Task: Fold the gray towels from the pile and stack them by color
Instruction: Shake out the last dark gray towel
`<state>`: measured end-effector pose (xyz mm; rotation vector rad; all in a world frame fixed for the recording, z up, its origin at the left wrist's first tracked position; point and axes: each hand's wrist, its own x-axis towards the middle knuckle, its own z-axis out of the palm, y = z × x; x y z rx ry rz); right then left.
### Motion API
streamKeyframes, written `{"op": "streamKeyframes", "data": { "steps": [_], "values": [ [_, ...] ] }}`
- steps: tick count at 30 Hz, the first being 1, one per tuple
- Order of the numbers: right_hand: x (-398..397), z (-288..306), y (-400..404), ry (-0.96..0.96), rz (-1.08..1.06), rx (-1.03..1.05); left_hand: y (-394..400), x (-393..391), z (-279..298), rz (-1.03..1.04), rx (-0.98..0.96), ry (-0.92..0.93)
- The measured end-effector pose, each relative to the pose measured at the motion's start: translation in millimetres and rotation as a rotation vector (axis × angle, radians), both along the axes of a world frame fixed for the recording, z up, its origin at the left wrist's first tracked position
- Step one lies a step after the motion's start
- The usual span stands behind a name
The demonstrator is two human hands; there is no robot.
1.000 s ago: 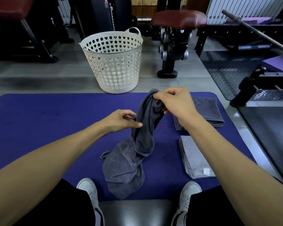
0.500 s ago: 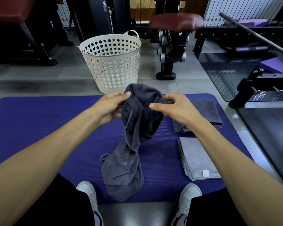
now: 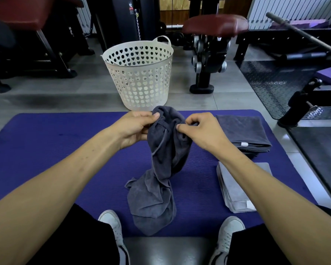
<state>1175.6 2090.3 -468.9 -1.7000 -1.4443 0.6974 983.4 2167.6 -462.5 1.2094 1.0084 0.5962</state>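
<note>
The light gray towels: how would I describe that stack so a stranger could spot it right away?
Start at the big purple mat on the gym floor and go to its right side, nearest the person. The light gray stack lies there, partly under the right forearm, just nearer than the dark gray folded stack. It is far paler than that stack and the loose dark towel.

No text, number or brand is legible. Small white tags on the folded dark towels and light towels appear blank; a machine's sticker is unreadable.
</note>
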Motion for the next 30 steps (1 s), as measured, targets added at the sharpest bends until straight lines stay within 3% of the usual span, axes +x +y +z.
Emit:
{"op": "streamKeyframes", "data": {
  "steps": [9,14,18,22,27,30],
  "values": [
    [-5,2,-1,0.032,0.178,0.026,-2,3,2,-0.028,-0.007,-0.002],
    [3,6,2,0.189,0.09,-0.031,-3,3,6,0.012,-0.014,0.008],
    [5,6,2,0.277,0.026,-0.058,-6,-2,10,-0.122,0.04,0.078],
    [11,6,1,0.382,-0.038,-0.069,-9,-2,0,-0.059,0.388,0.425],
    [17,6,3,0.475,-0.133,-0.06,-22,1,-6,-0.007,0.746,0.398],
    [13,4,5,0.483,-0.147,-0.049,-30,11,-7,-0.018,0.822,0.365]
  ]
}}
